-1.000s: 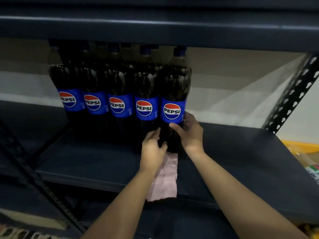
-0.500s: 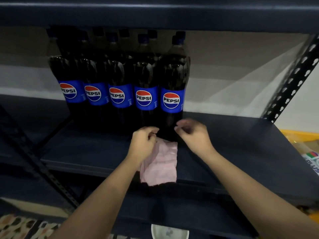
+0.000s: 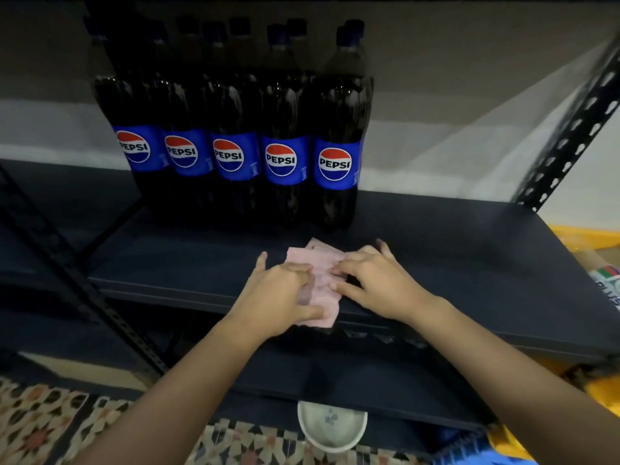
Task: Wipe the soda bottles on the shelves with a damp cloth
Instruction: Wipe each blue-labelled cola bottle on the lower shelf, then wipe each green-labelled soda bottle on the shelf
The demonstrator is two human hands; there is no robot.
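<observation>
Now both hands point(image 3: 285, 293) point(image 3: 375, 280) seemingly pinch the pink cloth point(image 3: 322, 283) on the shelf point(image 3: 469, 263).

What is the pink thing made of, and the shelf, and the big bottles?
Pink cloth: soft fabric, probably; it wrinkles and folds under both hands.
Shelf: likely painted metal, flat, matt and dark.
Pepsi bottles: clear glossy plastic, it seems, showing shiny highlights.
</observation>
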